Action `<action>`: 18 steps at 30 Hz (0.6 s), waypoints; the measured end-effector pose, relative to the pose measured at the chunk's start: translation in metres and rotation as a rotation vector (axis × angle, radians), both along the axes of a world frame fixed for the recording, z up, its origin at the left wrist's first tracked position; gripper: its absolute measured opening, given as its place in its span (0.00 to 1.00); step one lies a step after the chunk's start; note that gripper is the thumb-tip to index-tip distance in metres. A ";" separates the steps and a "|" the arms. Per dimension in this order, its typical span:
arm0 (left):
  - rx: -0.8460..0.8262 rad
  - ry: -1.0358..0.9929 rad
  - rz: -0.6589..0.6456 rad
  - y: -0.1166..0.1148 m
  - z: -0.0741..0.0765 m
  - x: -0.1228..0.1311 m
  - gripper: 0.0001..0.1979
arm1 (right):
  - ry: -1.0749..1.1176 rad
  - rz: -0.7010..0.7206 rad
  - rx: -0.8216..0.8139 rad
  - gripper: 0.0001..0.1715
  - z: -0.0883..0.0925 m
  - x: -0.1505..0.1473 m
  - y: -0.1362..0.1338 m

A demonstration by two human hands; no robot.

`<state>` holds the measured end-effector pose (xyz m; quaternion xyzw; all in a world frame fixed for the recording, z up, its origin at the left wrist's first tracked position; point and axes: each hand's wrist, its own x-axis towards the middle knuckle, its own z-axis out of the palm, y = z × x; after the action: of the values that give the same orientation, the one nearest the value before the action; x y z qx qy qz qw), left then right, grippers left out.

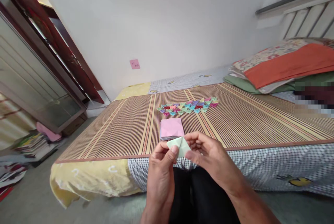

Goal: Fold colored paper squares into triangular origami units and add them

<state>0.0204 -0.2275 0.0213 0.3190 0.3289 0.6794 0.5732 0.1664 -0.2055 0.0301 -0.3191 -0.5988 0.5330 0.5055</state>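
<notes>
Between my two hands is a small piece of pale green paper [182, 148], folded, with creases meeting near its upper middle. My left hand [162, 163] pinches its left side, thumb on the near face. On the other side, my right hand [206, 152] has its thumb against the paper's right edge and its fingers curled behind, partly hidden. Just beyond the hands lies a stack of square paper sheets [171, 128], pink on top. Farther back, several folded paper pieces [189, 106] in many colours sit in rows on the striped mat [125, 126].
The mat covers a bed with a yellow and checked sheet [96, 178] hanging over the front edge. Pillows and folded bedding [287, 63] are piled at the right. A pink note [135, 64] is on the wall. Books [31, 144] lie at the far left by a cabinet [33, 67].
</notes>
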 end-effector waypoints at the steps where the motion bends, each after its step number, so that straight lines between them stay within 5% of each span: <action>1: 0.002 -0.046 -0.004 0.001 0.000 0.002 0.12 | -0.008 0.012 0.007 0.14 0.000 -0.003 -0.001; 5: -0.004 -0.098 -0.025 0.001 0.000 0.005 0.11 | -0.016 -0.085 0.063 0.07 0.004 -0.014 -0.008; 14: 0.032 0.321 -0.057 0.000 0.008 -0.019 0.11 | -0.258 -0.139 0.223 0.10 0.013 0.001 -0.011; 18: 0.019 0.334 -0.078 -0.002 0.006 -0.016 0.12 | -0.223 -0.201 0.240 0.10 0.011 0.001 -0.010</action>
<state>0.0040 -0.2297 0.0275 0.4455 0.4006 0.5973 0.5332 0.1676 -0.2153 0.0414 -0.3718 -0.6756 0.3658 0.5210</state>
